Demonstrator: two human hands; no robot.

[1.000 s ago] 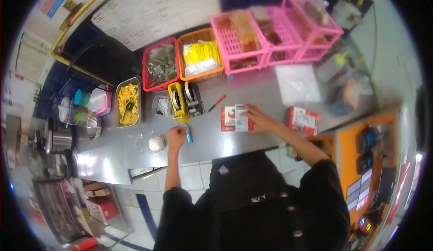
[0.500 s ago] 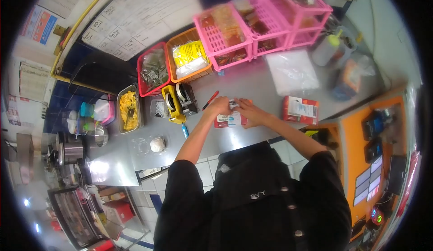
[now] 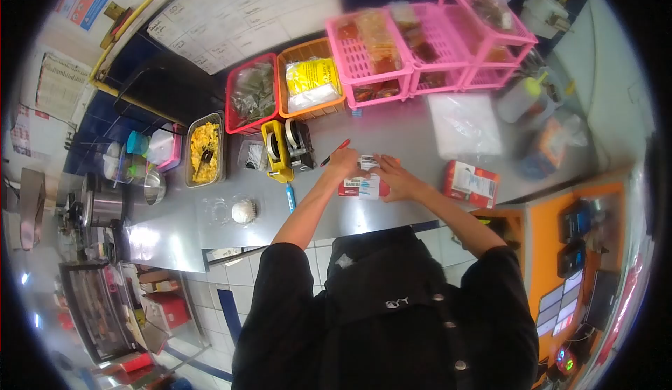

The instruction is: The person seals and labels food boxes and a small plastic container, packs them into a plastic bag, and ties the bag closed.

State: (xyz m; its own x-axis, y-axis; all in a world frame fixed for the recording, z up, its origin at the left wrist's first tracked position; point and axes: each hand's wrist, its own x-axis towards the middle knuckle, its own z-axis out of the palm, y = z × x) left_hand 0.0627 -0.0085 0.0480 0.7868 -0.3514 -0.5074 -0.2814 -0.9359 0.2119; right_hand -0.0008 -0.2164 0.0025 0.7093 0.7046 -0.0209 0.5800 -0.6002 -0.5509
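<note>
A small red-and-white box (image 3: 360,188) with white labels on its top lies on the steel counter in front of me. My left hand (image 3: 343,164) is closed at the box's left upper corner, its fingertips partly hidden. Across the right side of the box, my right hand (image 3: 393,177) grips it with its fingers bent over the label. A red pen (image 3: 337,151) lies just beyond my left hand. To the right rests a second red box (image 3: 472,183) with a white label. Left of my hands stands a yellow-and-black tape dispenser (image 3: 278,153), with a blue marker (image 3: 290,197) near it.
Along the back stand a red basket (image 3: 234,129), an orange basket (image 3: 281,112) and pink racks (image 3: 413,90) holding bags. Clear plastic sheets (image 3: 463,124) lie before the racks. A metal tray of yellow food (image 3: 205,153) and a white ball-shaped item (image 3: 243,211) are at left.
The camera view has shifted, so the counter's things appear a little further right. Both hands stay at the box, with only a slight change in the fingers.
</note>
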